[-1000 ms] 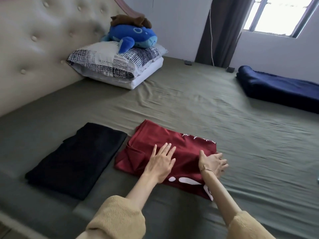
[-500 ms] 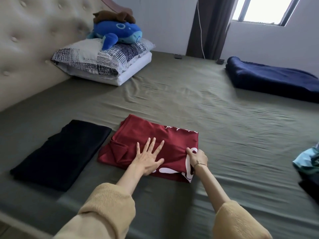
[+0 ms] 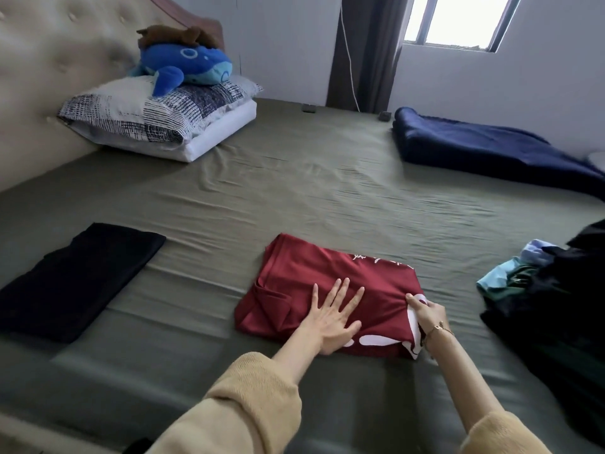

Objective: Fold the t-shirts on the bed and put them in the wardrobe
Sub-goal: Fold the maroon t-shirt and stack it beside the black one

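Note:
A dark red t-shirt (image 3: 314, 273) with white print lies partly folded on the olive bed sheet (image 3: 294, 191), near the front edge. My left hand (image 3: 330, 317) presses flat on it with fingers spread. At the shirt's right edge, my right hand (image 3: 427, 314) grips the fabric, fingers curled round the edge. A folded black t-shirt (image 3: 75, 280) lies to the left of the red one. At the right edge of the bed sits a heap of unfolded clothes (image 3: 550, 290), dark, green and light blue.
Two stacked pillows (image 3: 157, 122) with a blue plush whale (image 3: 186, 65) lie against the padded headboard (image 3: 49, 60) at the back left. A navy blanket (image 3: 484, 149) lies at the back right under the window (image 3: 458, 18). A dark curtain (image 3: 363, 50) hangs in the corner.
My right hand slid to the red shirt's right edge and curled round it. The view swung right, bringing the clothes heap in. My left hand stays flat on the shirt.

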Demonstrator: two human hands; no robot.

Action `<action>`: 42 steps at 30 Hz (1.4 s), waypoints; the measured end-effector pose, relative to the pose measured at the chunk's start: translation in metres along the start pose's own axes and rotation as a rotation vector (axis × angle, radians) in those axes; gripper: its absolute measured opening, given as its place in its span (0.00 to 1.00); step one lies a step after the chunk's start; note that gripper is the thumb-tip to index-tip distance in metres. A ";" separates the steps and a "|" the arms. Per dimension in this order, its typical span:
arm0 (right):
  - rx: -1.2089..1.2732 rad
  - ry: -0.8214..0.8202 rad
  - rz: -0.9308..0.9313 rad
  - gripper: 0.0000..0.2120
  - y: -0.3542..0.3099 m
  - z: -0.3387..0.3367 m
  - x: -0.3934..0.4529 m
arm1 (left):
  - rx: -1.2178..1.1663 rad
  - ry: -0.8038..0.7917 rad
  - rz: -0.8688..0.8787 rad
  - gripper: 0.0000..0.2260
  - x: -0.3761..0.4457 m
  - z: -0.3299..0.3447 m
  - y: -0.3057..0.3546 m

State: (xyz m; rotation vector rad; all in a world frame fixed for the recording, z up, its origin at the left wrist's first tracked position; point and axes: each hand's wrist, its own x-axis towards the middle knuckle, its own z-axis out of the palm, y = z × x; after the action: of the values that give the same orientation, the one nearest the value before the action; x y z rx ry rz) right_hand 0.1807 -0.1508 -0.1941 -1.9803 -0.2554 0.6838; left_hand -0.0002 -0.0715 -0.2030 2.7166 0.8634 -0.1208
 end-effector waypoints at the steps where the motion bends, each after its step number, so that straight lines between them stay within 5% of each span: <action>1: -0.002 0.025 0.006 0.16 0.002 -0.016 0.001 | -0.025 0.004 0.009 0.27 0.002 0.004 0.016; 7: 0.092 0.000 0.038 0.17 0.003 -0.061 -0.004 | -0.170 0.034 -0.053 0.26 0.005 0.011 0.056; 10: 0.179 -0.010 0.019 0.17 -0.007 -0.055 -0.006 | -0.151 0.179 -0.166 0.25 0.003 0.004 0.047; 14: 0.230 -0.102 -0.031 0.07 -0.034 -0.037 -0.013 | -0.190 0.263 -0.203 0.19 -0.004 -0.011 0.024; 24: -0.152 -0.232 -0.323 0.04 -0.079 0.052 -0.040 | 0.003 0.380 -0.348 0.14 -0.026 -0.029 -0.035; 29: -0.317 -0.196 -0.359 0.20 -0.085 0.106 -0.067 | -0.570 0.346 -0.456 0.12 -0.027 -0.031 -0.068; 33: -0.338 -0.255 -0.264 0.18 -0.076 0.140 -0.079 | -0.874 0.313 -0.491 0.19 -0.029 -0.040 -0.078; 39: -0.148 -0.533 -0.132 0.05 -0.068 0.141 -0.091 | -0.686 0.203 -0.577 0.27 -0.027 -0.043 -0.086; 42: -0.081 -0.409 -0.192 0.12 -0.067 0.128 -0.082 | -0.514 0.257 -0.635 0.24 -0.025 -0.045 -0.080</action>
State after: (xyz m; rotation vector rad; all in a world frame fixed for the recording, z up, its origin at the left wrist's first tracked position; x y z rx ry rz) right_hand 0.0486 -0.0586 -0.1524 -1.8458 -0.7197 0.9609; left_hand -0.0669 -0.0091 -0.1752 1.9349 1.5562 0.2886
